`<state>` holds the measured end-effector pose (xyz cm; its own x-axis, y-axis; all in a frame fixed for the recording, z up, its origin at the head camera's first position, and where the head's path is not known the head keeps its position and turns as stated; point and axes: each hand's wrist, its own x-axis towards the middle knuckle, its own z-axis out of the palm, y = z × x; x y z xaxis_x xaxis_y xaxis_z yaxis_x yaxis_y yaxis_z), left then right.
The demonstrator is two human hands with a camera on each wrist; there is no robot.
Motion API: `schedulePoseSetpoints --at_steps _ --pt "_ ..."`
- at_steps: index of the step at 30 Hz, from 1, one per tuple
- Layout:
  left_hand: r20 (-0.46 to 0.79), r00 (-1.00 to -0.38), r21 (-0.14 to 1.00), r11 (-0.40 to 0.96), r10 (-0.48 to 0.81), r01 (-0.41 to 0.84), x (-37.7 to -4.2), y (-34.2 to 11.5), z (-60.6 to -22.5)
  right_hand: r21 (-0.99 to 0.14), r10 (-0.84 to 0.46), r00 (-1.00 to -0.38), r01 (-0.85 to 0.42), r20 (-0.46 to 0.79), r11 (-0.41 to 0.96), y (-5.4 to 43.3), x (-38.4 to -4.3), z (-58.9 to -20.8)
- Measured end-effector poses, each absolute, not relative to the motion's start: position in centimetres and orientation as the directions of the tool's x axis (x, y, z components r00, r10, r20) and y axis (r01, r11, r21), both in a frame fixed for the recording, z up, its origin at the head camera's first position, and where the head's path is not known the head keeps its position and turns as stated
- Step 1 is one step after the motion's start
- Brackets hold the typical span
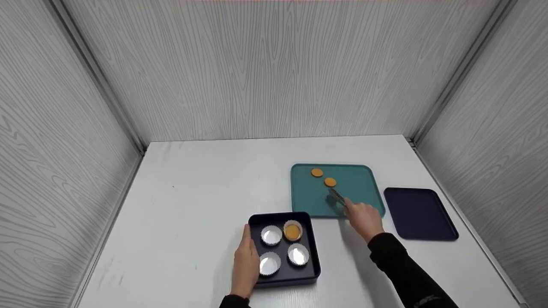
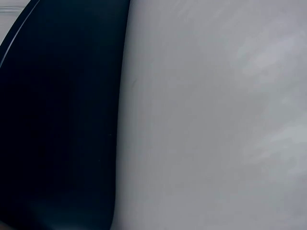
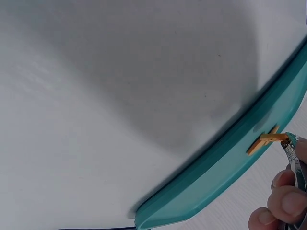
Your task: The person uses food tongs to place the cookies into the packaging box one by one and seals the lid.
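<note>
My right hand (image 1: 364, 218) grips metal tongs (image 1: 337, 196) with serrated tips, reaching over the teal tray (image 1: 351, 205). The tips are right at one orange disc (image 3: 273, 137); in the head view this near disc (image 1: 330, 182) lies just beyond them. A second orange disc (image 1: 317, 172) sits farther back and left. My left hand (image 1: 246, 263) rests along the left side of a dark square baking pan (image 1: 284, 280), fingers straight. Silver-looking fluted cups (image 1: 298, 254) stand in the pan; the back right cup (image 1: 293, 222) holds an orange disc (image 1: 292, 232).
A flat dark tray (image 1: 421, 214) lies to the right of the teal one. White table surface (image 1: 192, 205) extends left of the pan. Grey wood-grain panels (image 1: 274, 72) enclose the table at the back and both sides.
</note>
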<state>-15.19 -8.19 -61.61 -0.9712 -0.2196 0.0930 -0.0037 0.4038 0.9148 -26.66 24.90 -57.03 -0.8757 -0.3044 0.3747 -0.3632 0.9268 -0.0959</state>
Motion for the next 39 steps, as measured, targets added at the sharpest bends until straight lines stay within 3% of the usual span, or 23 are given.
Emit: schedulePoseSetpoints --at_steps 7,11,21,30,39 --pt "0.087 -0.972 0.919 0.394 -0.217 -0.006 -15.1 -8.2 -61.5 -0.181 -0.262 -0.86 -0.369 0.438 0.911 24.8 -26.3 -56.6" --pt "0.082 -0.974 0.919 0.395 -0.213 -0.009 -15.1 -8.2 -61.5 -0.179 -0.291 -0.818 -0.424 0.496 0.888 24.3 -25.5 -56.1" --pt "0.077 -0.975 0.916 0.402 -0.208 -0.014 -15.0 -8.3 -61.5 -0.016 -0.449 -0.611 -0.603 0.652 0.798 22.2 -23.7 -55.2" --pt "0.092 -0.975 0.915 0.405 -0.204 0.002 -15.0 -8.3 -61.6 0.149 -0.598 -0.431 -0.715 0.675 0.683 19.4 -22.1 -54.5" --pt "0.081 -0.974 0.917 0.399 -0.212 -0.011 -15.0 -8.4 -61.5 0.218 -0.707 -0.344 -0.789 0.618 0.574 16.8 -20.9 -54.4"
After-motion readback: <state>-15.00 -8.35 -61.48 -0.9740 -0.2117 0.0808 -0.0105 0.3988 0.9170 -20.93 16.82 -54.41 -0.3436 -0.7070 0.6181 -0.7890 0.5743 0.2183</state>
